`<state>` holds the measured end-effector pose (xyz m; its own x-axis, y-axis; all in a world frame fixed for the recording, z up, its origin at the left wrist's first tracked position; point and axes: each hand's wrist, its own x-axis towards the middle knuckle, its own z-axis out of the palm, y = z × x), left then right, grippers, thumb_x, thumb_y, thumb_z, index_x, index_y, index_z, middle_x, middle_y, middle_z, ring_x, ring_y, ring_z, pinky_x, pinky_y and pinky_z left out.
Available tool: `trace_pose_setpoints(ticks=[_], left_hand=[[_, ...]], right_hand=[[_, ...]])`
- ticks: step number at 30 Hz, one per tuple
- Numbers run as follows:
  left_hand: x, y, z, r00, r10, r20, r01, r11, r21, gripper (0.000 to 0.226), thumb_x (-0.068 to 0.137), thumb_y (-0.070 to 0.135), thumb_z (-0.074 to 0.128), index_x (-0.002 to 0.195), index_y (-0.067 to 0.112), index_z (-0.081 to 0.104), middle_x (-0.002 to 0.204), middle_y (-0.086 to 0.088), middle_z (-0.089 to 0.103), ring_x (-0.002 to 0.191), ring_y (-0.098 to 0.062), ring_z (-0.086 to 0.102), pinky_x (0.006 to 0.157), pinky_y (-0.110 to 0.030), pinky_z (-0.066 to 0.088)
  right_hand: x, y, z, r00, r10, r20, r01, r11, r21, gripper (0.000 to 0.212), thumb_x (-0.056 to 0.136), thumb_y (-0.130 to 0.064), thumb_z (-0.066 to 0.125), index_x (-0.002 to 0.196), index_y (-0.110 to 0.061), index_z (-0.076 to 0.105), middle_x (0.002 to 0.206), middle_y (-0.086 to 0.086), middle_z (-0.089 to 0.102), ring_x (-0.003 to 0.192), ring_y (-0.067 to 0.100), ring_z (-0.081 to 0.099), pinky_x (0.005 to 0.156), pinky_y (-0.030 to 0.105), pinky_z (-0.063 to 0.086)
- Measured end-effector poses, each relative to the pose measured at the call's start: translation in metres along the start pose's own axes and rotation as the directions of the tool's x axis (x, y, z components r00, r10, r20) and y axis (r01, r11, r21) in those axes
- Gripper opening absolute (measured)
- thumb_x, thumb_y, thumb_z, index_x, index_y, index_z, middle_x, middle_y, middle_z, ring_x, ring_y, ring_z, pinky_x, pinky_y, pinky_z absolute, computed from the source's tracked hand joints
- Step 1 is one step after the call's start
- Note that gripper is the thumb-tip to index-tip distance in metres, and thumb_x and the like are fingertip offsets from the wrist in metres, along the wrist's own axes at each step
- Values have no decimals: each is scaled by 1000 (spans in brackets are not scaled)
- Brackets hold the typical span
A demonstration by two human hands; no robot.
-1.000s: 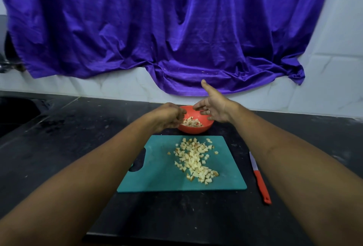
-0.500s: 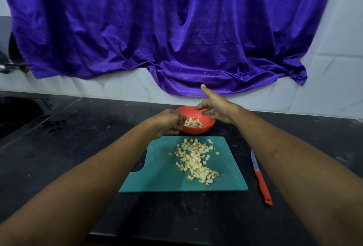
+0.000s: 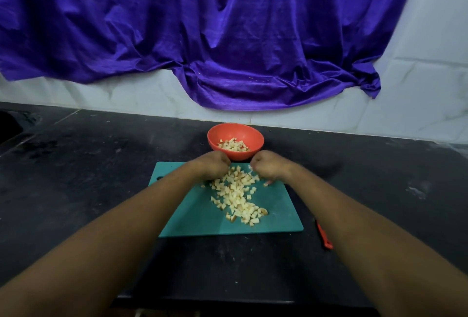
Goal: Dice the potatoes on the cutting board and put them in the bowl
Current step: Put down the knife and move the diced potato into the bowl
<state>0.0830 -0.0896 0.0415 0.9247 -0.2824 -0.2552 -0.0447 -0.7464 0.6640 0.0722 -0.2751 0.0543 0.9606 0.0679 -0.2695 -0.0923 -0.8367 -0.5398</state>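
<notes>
Both hands have come back from the bowl (image 3: 210,137) and dropped onto the far end of the potato pieces (image 3: 238,196) on the cutting board (image 3: 192,218).

From the head camera, my left hand (image 3: 215,167) and right hand (image 3: 269,169) sit on either side of the heap with the knuckles up and the fingers curled down into it. I take that for cupping the next load between them. Whether either hand has closed on any pieces I cannot tell, since the fingertips are hidden under the hands.

The bowl stands just beyond the board's far edge, so each handful has a short way to go. The knife (image 3: 324,237) lies on the desk (image 3: 101,164) to the right of the board, out of my hands. I judge the cutting is done and only the moving is left.

By count there are one bowl, one board, one knife and two hands. The potato is in two lots: a small one in the bowl and a larger one on the board. The pieces are too many and too small to number. One purple cloth (image 3: 228,38) hangs down the wall (image 3: 417,83) behind.
</notes>
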Motion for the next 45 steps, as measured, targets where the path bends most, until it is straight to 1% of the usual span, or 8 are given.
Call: trace_pose_setpoints(ticks=[4, 13, 16, 20, 27, 31, 37, 45], left_hand=[[-3, 8, 4, 999, 44, 16, -44, 999, 2, 30, 98, 5, 49, 117, 9, 71, 116, -10, 68, 108, -23, 63, 100, -43, 53], [-42, -20, -28, 976, 188, 112, -175, 977, -122, 42, 93, -2, 60, 130, 17, 65, 128, 0, 66, 100, -12, 66, 85, -29, 57], [-45, -20, -37, 986, 55, 156, -91, 969, 231, 91, 81, 26, 86, 157, 20, 37, 151, -2, 43, 125, -22, 55, 103, -34, 51], [-44, -7, -28, 959, -153, 240, 23, 883, 469, 116, 69, 43, 93, 160, 21, 25, 157, -6, 23, 107, -22, 64, 86, -32, 61], [-37, 21, -5, 971, -118, 210, 78, 978, 192, 56, 80, -1, 82, 130, 8, 60, 111, -15, 70, 75, -18, 71, 58, -23, 59], [-35, 17, -6, 974, -138, 179, 144, 989, -19, 45, 82, -12, 76, 123, 2, 64, 105, -19, 73, 82, -23, 75, 67, -27, 63], [-36, 31, -15, 980, -110, 163, 147, 961, -235, 35, 83, -17, 70, 117, -9, 67, 109, -25, 73, 83, -26, 76, 72, -32, 65], [-39, 55, -25, 991, -66, 118, 97, 955, -279, 31, 89, -9, 67, 119, -3, 66, 116, -21, 71, 102, -28, 75, 88, -37, 62]], right_hand=[[0, -21, 18, 993, -119, 5, 119, 993, 6, 20, 97, -4, 50, 86, -9, 67, 84, 6, 60, 73, 17, 53, 60, 30, 41], [-40, 1, -16, 962, -221, 163, 198, 969, 145, 18, 99, -13, 65, 116, -14, 69, 110, -1, 72, 93, 14, 66, 81, 38, 54], [-42, 9, -25, 970, -53, 236, 59, 998, -19, 74, 83, -35, 86, 145, -24, 46, 134, 3, 55, 107, 19, 63, 76, 34, 57], [-43, -2, -9, 951, 85, 297, -9, 969, -248, 120, 69, -50, 93, 162, -30, 20, 158, 4, 27, 116, 22, 53, 71, 32, 62], [-31, -43, 29, 967, 5, 253, 20, 995, -98, 54, 75, -10, 90, 118, -12, 58, 112, 9, 64, 89, 19, 70, 66, 35, 65], [-33, -42, 33, 985, 30, 171, -59, 985, 165, 35, 81, 11, 75, 107, -6, 59, 103, 13, 65, 90, 24, 70, 65, 35, 63], [-42, -27, 16, 951, 27, 308, -287, 449, 846, 33, 85, 20, 45, 111, 7, 60, 123, 25, 66, 112, 43, 69, 96, 54, 58], [-51, -27, 25, 942, 154, 297, -275, -150, 950, 42, 110, -29, 35, 121, 7, 54, 122, 27, 67, 115, 42, 66, 99, 55, 54]])
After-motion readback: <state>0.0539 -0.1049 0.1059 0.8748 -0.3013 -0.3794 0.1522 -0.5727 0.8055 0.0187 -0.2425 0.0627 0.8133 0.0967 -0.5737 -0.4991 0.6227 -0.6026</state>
